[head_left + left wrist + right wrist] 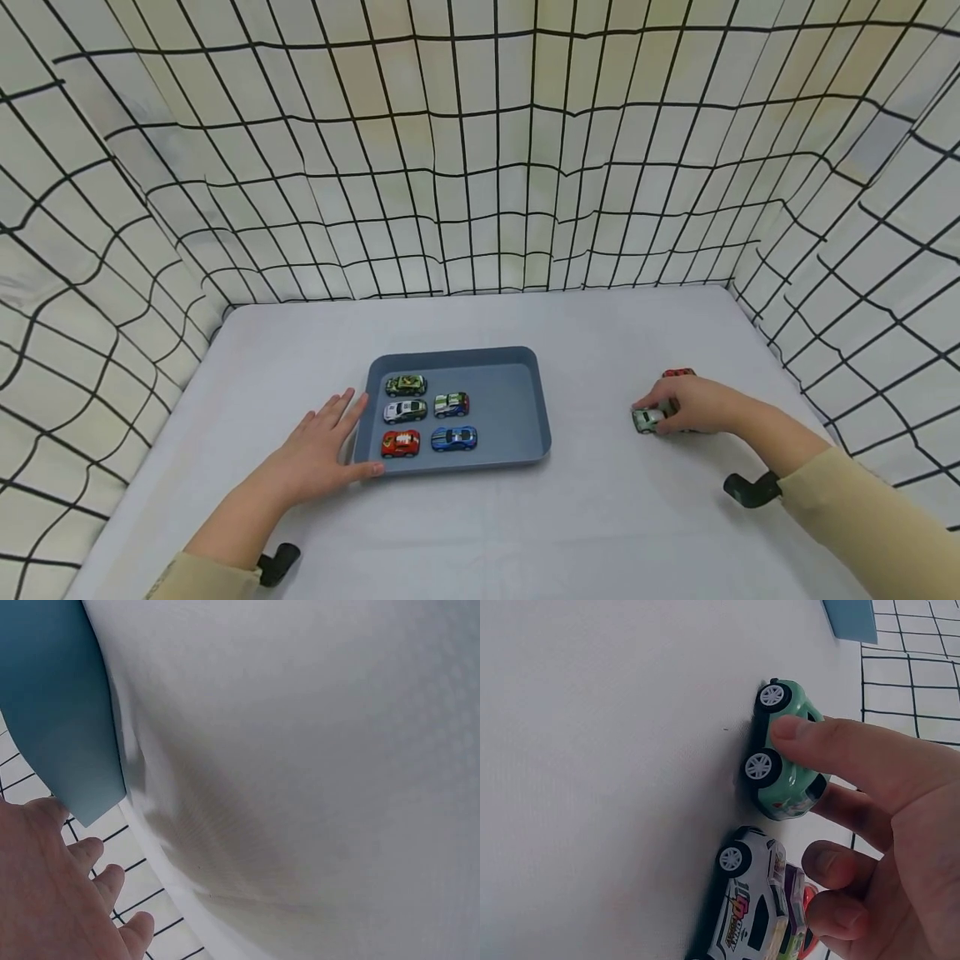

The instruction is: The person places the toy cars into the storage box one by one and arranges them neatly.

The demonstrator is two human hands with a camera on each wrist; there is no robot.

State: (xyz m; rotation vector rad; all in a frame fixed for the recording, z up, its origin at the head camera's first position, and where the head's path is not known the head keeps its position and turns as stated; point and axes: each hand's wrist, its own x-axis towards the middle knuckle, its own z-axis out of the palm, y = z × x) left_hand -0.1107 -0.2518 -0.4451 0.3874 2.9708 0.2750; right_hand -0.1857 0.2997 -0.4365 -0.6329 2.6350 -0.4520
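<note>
In the head view a blue-grey tray (510,417) lies mid-table. Inside are a camouflage-green toy car (406,385), a silver one (405,411), a white-and-green one (452,404), a red one (401,443) and a blue one (453,438). My left hand (318,450) is spread at the tray's left edge, thumb on its near-left corner. To the right, my right hand (885,817) pinches a mint-green toy car (791,776) between thumb and fingers, its wheels at or close to the table. Beside it stands a white toy car (754,907) with printed lettering.
A red toy car (678,372) shows just beyond the right hand; further cars there are partly hidden. White cloth covers the table (480,525). Black netting over pale sheets (480,200) walls the back and both sides. A black wrist mount (752,490) juts from the right sleeve.
</note>
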